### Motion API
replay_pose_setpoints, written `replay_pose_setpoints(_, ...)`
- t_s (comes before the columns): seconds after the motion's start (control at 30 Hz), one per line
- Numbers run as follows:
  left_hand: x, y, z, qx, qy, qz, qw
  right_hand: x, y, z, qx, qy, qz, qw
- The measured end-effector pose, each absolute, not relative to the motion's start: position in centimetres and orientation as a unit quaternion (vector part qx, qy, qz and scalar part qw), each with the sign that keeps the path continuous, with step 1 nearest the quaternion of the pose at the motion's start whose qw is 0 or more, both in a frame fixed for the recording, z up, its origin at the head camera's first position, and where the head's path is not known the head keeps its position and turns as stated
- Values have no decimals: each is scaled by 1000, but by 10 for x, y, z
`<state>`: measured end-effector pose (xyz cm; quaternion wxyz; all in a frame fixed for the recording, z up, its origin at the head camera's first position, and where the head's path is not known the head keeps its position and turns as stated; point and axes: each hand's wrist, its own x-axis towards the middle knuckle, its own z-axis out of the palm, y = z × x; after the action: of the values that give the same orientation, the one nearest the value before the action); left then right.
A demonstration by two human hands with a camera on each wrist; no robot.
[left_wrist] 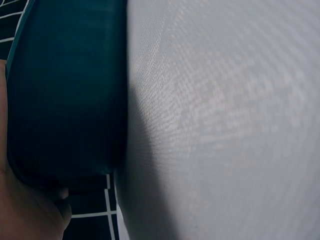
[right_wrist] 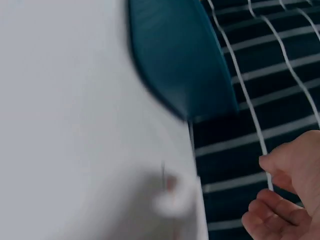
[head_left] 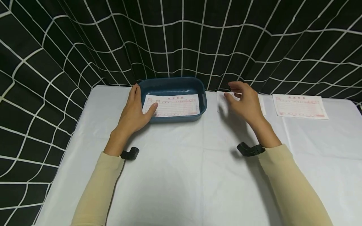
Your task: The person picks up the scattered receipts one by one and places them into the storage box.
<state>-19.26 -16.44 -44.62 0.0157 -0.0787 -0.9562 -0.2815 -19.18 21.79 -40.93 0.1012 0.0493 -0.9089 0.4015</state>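
My left hand (head_left: 132, 113) grips the left end of a dark blue plastic tray (head_left: 181, 119), thumb over the rim and fingers along the outer side wall. Inside the tray lies a white slip printed in red (head_left: 176, 106), a form with a ruled table. Over a second paper slip (head_left: 222, 102), right of the tray, hovers my right hand (head_left: 246, 102), its fingers loosely bent, thumb and fingertips apart, nothing between them. That hand hides much of the slip. In the left wrist view, the tray's side wall (left_wrist: 65, 90) fills the left part beside my hand.
A third red-printed slip (head_left: 300, 106) lies farther right on the white tablecloth (head_left: 175, 175). Behind the table's back edge hangs a black curtain with a white grid (head_left: 192, 40), which also runs down the left side. Each wrist carries a black camera band (head_left: 250, 150).
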Motion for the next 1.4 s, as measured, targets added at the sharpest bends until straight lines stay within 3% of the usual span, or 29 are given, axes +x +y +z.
replay_pose_setpoints(0.4,-191,-163,-445,-73,-958,-277,15,-186,280,-429,6,-924,372,92)
replay_pose_setpoints(0.67,-191,-164,-446,-79,-956,-281,18,-185,292,-444,4,-943,329,56)
replay_pose_setpoints(1.17,-191,-164,-446,-79,-958,-274,19,-186,300,-460,-6,-947,316,60)
replay_pose_setpoints(1.4,-191,-166,-446,-74,-958,-277,15,-190,304,-460,-21,-958,286,8)
